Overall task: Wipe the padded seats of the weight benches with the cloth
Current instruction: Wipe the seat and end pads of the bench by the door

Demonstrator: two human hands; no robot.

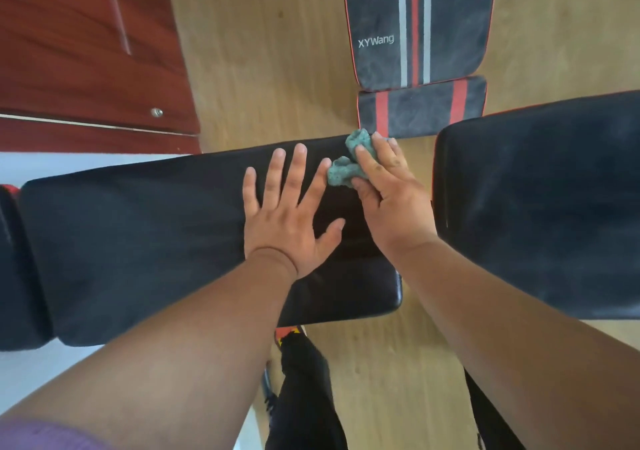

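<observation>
A long black padded bench seat (pixel 138 241) runs across the view below me. My left hand (pixel 287 214) lies flat on it, fingers spread, holding nothing. My right hand (pixel 391 196) presses a crumpled teal cloth (pixel 348 165) onto the seat's far right corner. A second black pad (pixel 540 207) sits just to the right, across a narrow gap. Beyond it stands another bench with red and white stripes and the word XYWang (pixel 419 26), with its small striped seat pad (pixel 420 110) in front.
Light wooden floor (pixel 277 68) lies between the benches. A dark red wooden door or cabinet (pixel 86 51) fills the upper left. A black bench frame leg (pixel 304 390) stands below the seat, and a white surface (pixel 34 373) shows at lower left.
</observation>
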